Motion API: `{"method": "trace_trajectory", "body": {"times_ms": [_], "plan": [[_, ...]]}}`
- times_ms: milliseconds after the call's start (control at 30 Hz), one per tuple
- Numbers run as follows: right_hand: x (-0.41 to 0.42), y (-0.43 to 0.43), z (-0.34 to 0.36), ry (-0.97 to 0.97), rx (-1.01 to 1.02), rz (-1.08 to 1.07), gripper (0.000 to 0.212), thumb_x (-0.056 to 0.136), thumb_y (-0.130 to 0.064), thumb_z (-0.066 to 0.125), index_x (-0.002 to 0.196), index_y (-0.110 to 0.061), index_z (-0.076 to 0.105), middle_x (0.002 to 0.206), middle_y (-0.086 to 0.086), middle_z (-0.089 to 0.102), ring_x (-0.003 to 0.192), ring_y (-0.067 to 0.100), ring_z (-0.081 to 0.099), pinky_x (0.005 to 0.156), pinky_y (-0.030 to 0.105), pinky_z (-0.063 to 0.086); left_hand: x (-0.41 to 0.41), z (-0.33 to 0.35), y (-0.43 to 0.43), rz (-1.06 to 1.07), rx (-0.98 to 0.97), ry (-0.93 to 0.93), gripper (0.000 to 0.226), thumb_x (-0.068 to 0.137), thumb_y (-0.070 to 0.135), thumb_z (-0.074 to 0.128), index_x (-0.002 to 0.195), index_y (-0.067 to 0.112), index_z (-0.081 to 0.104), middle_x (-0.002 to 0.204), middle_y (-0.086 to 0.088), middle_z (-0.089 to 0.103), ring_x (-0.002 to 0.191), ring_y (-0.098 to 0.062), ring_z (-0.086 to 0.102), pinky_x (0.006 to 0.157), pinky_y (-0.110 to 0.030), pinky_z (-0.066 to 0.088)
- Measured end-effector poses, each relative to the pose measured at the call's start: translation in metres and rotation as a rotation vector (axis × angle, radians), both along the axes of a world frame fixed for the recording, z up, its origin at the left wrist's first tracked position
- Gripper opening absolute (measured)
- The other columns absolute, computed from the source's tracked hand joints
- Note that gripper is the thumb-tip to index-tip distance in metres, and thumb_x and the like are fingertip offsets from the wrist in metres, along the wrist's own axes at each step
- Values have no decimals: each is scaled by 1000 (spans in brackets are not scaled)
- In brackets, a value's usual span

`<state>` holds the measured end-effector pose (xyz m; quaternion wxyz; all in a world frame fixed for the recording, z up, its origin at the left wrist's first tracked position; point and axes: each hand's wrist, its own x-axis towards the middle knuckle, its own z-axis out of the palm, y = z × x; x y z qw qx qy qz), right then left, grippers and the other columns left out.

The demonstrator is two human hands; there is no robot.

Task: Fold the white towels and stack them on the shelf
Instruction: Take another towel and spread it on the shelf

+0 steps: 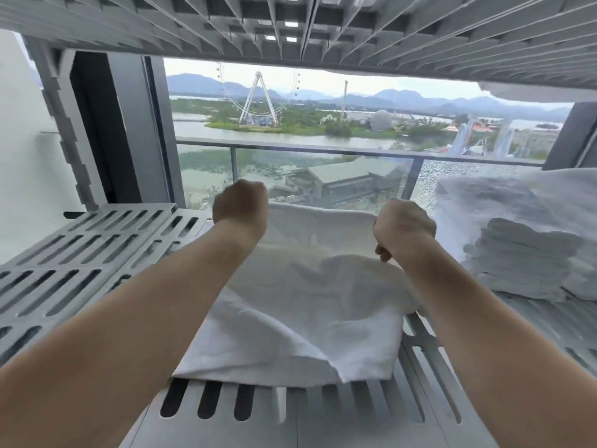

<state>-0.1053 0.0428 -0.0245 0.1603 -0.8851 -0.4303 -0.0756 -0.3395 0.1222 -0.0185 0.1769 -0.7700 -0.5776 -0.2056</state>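
A white towel [303, 312] lies on the grey slotted shelf [80, 253], its far edge lifted off the surface. My left hand [240, 206] is closed on the towel's far left corner. My right hand [402, 226] is closed on the far right corner, thumb side down. Both forearms reach over the towel, whose near edge rests rumpled on the shelf. A stack of folded white towels [523, 257] sits on the same shelf at the right.
Another slotted shelf board [290, 24] hangs close overhead. A grey upright post [64, 130] stands at the left rear. Behind the shelf are a window and a balcony railing [323, 150]. Bare shelf surface lies left of the towel.
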Motion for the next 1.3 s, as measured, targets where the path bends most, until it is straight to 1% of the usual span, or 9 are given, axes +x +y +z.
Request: {"method": "trace_trajectory", "body": {"times_ms": [100,167,233,400,600,700,767,1133,1300], "plan": [[16,34,7,-75,89,109,34,87,-15,55,120,-11,65,118,16,68,111,33,64,82,33,49,18,8,27,-48,-53,-41,44,86,-11,42,123,3,60,129,-32,55,117,-46,58,84,-46,53],[25,55,2,41,17,345,66,89,-13,53,152,-15,34,147,16,48,133,32,50,101,36,44,32,-1,45,-66,-227,-11,71,91,-6,35,157,14,20,160,-34,0,144,-47,29,102,-52,45],[31,70,-17,124,-115,526,86,93,-16,58,160,-20,6,164,11,23,148,27,29,118,33,27,44,-26,59,-79,-371,-9,81,96,3,39,159,17,-8,157,-28,-29,150,-46,10,112,-49,35],[55,98,-79,115,-169,593,66,96,-42,60,152,-15,39,156,8,41,142,23,38,114,28,27,49,-92,72,-77,-531,50,59,101,51,37,154,27,29,165,-13,14,151,-32,16,120,-51,19],[68,109,-85,183,-159,592,49,96,-43,56,140,-22,55,147,3,53,135,22,48,108,27,34,44,-103,66,-49,-394,-65,58,102,51,34,154,26,30,163,-12,24,151,-28,20,119,-45,22],[64,102,-83,142,-76,577,41,94,-38,59,132,-24,61,135,6,64,125,24,57,102,28,40,39,-98,55,-17,-189,-13,40,100,41,44,136,23,47,138,-8,54,126,-28,52,92,-42,52],[59,93,-80,123,-12,587,36,94,-34,58,127,-23,65,128,6,67,120,25,59,100,30,43,36,-96,45,-67,-120,16,25,98,38,49,119,24,51,113,-3,64,99,-27,64,72,-37,55],[22,-27,-74,15,687,245,17,96,-23,54,99,-13,67,87,12,73,84,34,66,75,36,50,25,-92,-39,-238,-360,-55,31,96,25,40,112,19,65,122,-5,64,110,-28,60,89,-38,51],[27,-77,-88,174,644,10,22,98,-31,50,94,-14,62,94,18,71,89,38,65,68,34,38,63,-74,-119,-573,-410,-191,43,96,53,40,100,22,70,104,-2,68,99,-25,61,71,-34,43]]}}
